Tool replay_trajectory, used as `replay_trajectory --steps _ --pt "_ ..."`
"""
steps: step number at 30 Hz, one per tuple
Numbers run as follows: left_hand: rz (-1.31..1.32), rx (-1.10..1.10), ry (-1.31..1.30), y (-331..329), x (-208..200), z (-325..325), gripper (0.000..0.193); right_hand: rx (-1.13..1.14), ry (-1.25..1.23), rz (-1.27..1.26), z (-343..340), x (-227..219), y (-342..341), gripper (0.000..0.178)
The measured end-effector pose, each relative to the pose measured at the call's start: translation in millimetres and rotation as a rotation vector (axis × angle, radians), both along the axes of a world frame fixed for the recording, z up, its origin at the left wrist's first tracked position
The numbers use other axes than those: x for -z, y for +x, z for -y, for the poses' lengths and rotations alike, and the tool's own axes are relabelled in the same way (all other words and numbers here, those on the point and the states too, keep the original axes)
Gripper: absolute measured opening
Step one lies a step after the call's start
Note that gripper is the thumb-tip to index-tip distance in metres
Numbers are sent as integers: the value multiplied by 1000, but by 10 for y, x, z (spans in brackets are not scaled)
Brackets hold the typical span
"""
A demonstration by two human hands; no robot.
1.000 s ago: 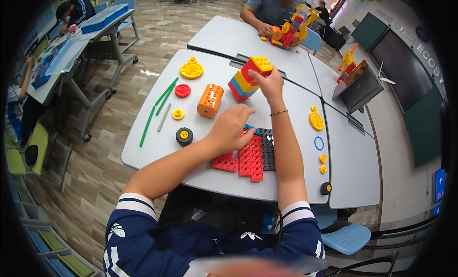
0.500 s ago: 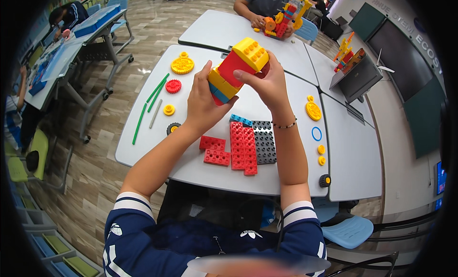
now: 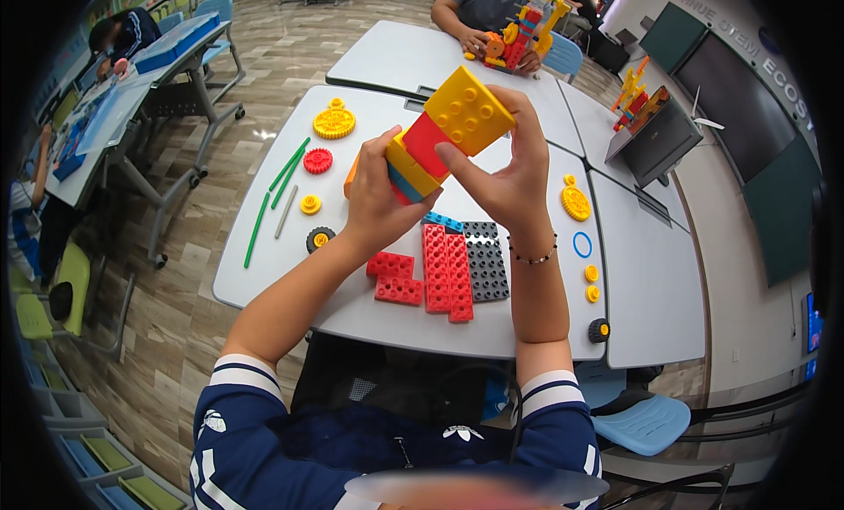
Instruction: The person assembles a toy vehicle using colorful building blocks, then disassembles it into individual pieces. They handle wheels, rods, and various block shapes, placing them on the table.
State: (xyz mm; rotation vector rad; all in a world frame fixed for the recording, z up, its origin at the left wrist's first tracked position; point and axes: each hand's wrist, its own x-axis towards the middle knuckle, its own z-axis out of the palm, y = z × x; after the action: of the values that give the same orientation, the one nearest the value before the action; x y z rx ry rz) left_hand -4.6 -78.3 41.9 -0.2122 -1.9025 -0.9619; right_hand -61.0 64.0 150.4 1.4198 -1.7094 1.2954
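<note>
Above the white table, both hands hold one assembly of building blocks [image 3: 425, 142], tilted, with red, yellow and blue layers. My left hand [image 3: 373, 193] is closed around its lower yellow and blue end. A bit of orange [image 3: 350, 178] peeks out beside that hand; its link to the assembly is hidden. At the upper end, my right hand [image 3: 514, 171] grips a yellow studded block [image 3: 470, 111], thumb against the red part. Beneath the hands lie long red bricks [image 3: 447, 273], shorter red bricks [image 3: 398, 289], a blue brick [image 3: 442, 221] and a dark grey studded plate [image 3: 489, 262].
To the left lie yellow gears [image 3: 335, 120], a red gear [image 3: 318, 161], green rods [image 3: 257, 229], a grey rod [image 3: 287, 212] and a wheel [image 3: 320, 238]. A blue ring [image 3: 582, 244] and another wheel [image 3: 599, 331] are right. Across sits a person [image 3: 488, 18] with a block model [image 3: 525, 35].
The assembly has turned in my hands, so the yellow block's studded face now shows more fully. The right hand has shifted slightly right, and the orange bit has come into sight.
</note>
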Motion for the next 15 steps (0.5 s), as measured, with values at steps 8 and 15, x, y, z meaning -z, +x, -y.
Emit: replay_trajectory --steps 8,15 --pt "87 240 70 54 50 -43 85 97 90 -203 -96 -87 220 38" --pt "356 838 458 144 18 -40 93 -123 -120 170 -229 -210 231 43"
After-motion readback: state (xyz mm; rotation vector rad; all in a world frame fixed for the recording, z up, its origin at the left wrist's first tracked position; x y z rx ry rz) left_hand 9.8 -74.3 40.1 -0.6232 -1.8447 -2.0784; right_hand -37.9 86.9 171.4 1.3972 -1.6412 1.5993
